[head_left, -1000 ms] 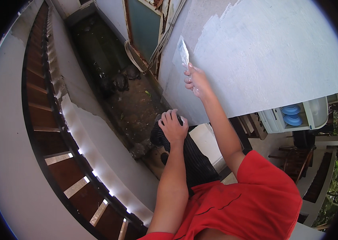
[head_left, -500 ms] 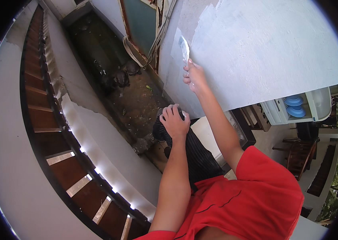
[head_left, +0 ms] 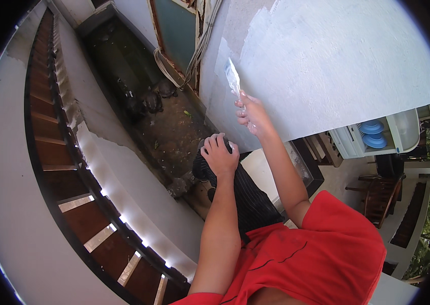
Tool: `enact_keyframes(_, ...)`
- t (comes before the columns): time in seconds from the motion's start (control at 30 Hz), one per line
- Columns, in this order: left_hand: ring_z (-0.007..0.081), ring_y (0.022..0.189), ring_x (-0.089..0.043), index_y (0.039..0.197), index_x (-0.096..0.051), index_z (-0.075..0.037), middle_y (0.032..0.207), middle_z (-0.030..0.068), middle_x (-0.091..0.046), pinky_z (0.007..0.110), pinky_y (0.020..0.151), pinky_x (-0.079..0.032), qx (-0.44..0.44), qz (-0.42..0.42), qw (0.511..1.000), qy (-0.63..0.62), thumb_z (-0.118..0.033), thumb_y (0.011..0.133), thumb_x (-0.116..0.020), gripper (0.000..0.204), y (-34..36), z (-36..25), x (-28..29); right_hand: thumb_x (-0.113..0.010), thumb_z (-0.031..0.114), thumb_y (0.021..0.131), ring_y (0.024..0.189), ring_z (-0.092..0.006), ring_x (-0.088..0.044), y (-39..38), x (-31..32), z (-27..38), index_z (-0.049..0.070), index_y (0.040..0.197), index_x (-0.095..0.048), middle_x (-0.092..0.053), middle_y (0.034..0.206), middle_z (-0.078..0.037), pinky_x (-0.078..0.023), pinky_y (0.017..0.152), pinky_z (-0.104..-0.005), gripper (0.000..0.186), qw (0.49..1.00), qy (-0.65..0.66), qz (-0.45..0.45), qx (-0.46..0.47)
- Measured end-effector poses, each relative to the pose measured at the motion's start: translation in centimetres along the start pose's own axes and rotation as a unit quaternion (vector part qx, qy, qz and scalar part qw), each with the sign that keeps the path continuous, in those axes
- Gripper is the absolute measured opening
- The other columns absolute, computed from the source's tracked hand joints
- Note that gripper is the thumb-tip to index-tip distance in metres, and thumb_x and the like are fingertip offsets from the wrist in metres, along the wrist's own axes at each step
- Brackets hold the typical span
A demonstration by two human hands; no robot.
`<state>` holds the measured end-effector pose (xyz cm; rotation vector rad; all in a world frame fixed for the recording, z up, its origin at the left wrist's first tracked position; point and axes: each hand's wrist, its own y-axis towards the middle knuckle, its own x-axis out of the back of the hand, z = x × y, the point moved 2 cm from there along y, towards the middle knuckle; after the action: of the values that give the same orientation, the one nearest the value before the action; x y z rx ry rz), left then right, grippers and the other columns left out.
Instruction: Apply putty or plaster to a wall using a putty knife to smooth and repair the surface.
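My right hand (head_left: 254, 116) grips the handle of a narrow, flat paintbrush (head_left: 232, 77) coated in white. Its tip points up and lies at or close to the wall (head_left: 327, 66); contact is hard to tell. White paint covers most of this wall, with a ragged edge against a greyer strip on the left. White smears show on my right fingers. My left hand (head_left: 221, 156) is bent over my knee in dark pinstriped trousers (head_left: 255, 203). Under its fingers is something dark with a white patch, mostly hidden.
Below on the left lies a narrow trough (head_left: 123, 56) of dark water, with several turtles (head_left: 152, 100) at its wet edge. Cables (head_left: 202, 51) hang beside a rusty-framed panel (head_left: 174, 35). A slatted railing (head_left: 67, 178) curves along the left. Blue plates (head_left: 373, 133) stand in a white cabinet (head_left: 347, 142).
My right hand and the paintbrush have moved down a little along the wall. My left hand stays at the knee, and the view has shifted slightly.
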<state>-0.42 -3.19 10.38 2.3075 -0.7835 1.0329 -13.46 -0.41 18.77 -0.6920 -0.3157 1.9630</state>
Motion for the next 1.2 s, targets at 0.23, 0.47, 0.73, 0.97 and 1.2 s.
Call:
enact_keyframes(0.23,0.0237,0.111,-0.04,0.103,-0.051,-0.011,0.108,0.0045,-0.049,0.043,0.092,-0.028,-0.012,0.002,1.0,0.005,-0.024,0.07,-0.058,0.036,-0.4,-0.5,-0.3,-0.041,0.028,0.094,0.052,-0.0053,-0.028,3.8,-1.4,1.3,0.003,0.112,-0.045,-0.037,0.073,0.002,-0.02,0.04,-0.0176,0.032,0.999,0.024,-0.009,0.024)
enact_keyframes(0.47,0.0227,0.11,-0.04,0.103,-0.051,-0.012,0.107,0.0048,-0.049,0.04,0.093,-0.028,0.002,0.002,1.0,0.007,-0.023,0.071,-0.057,0.034,-0.1,-0.2,-0.1,-0.042,0.026,0.094,0.049,-0.004,-0.028,2.7,0.9,1.1,0.004,0.108,-0.046,-0.039,0.07,0.002,-0.019,0.038,-0.0164,0.027,0.997,0.077,0.0,0.012)
enact_keyframes(0.73,0.0231,0.11,-0.041,0.104,-0.051,-0.011,0.108,0.0054,-0.049,0.041,0.093,-0.028,0.007,-0.002,1.0,0.003,-0.023,0.072,-0.057,0.035,0.3,0.1,0.3,-0.039,0.028,0.095,0.049,-0.0026,-0.028,0.2,2.3,0.4,0.006,0.111,-0.047,-0.038,0.069,0.005,-0.019,0.036,-0.0157,0.029,0.995,0.09,0.035,-0.023)
enact_keyframes(0.97,0.023,0.111,-0.04,0.104,-0.051,-0.012,0.108,0.0056,-0.049,0.041,0.094,-0.027,-0.002,0.001,1.0,-0.001,-0.023,0.072,-0.057,0.034,0.3,0.1,-0.1,-0.034,0.029,0.096,0.048,-0.0028,-0.028,1.2,1.6,1.3,0.005,0.113,-0.049,-0.041,0.072,0.004,-0.02,0.036,-0.0158,0.033,0.997,-0.045,0.065,-0.019)
enact_keyframes(1.2,0.0241,0.109,-0.041,0.102,-0.051,-0.011,0.106,0.0052,-0.05,0.042,0.092,-0.029,-0.015,-0.011,1.0,0.003,-0.023,0.071,-0.056,0.034,0.1,-0.1,-0.3,-0.032,0.027,0.096,0.047,-0.0029,-0.029,4.7,-0.1,2.1,0.004,0.11,-0.047,-0.042,0.073,0.003,-0.021,0.034,-0.0154,0.03,0.996,-0.024,0.082,-0.02)
